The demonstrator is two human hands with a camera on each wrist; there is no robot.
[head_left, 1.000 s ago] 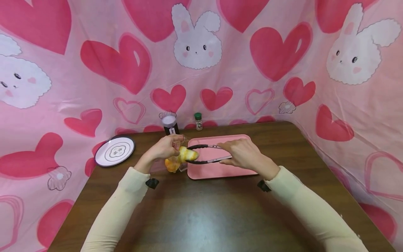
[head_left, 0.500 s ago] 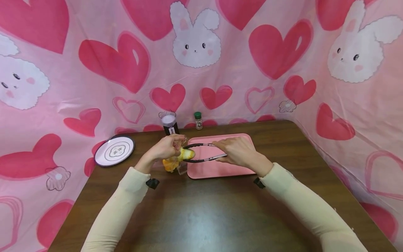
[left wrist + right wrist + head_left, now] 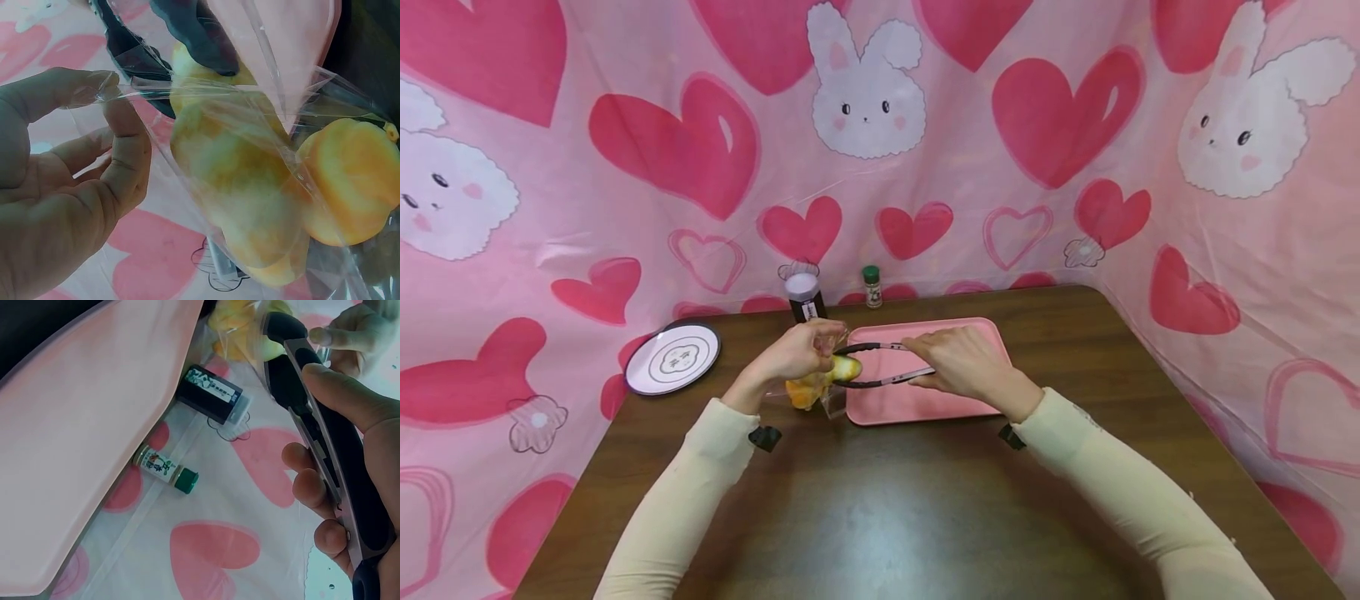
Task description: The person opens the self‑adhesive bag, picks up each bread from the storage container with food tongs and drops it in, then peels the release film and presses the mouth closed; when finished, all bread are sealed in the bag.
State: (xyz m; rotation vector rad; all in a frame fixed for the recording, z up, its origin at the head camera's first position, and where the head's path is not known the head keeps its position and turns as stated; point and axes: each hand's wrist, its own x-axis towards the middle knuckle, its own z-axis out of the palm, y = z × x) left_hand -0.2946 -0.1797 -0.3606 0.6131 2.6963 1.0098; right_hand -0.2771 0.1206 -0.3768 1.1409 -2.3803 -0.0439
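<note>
My left hand (image 3: 793, 350) pinches the edge of a clear plastic bag (image 3: 337, 275) between thumb and fingertips. Inside the bag sit a long, lumpy yellow bread roll (image 3: 244, 169) and a rounder orange bun (image 3: 356, 181). In my right hand (image 3: 966, 362) I grip a pair of black-and-steel tongs (image 3: 331, 444), fingers curled round the handle. Their dark tips (image 3: 200, 37) reach in at the bag's mouth and lie on either side of the roll's upper end. In the head view that pale end points right, toward the tongs' hinge.
Under the tongs lies a pink tray (image 3: 925, 408) on the wooden table (image 3: 865, 500). A dark jar with a pale lid (image 3: 805, 297) and a small green-capped shaker (image 3: 872, 287) stand behind. At the left edge is a white plate with a dark rim (image 3: 673, 360).
My right hand and the tongs have moved left, bringing the tips farther over the bread at the bag. The roll's end has shifted slightly left too. My left hand stays nearly in place.
</note>
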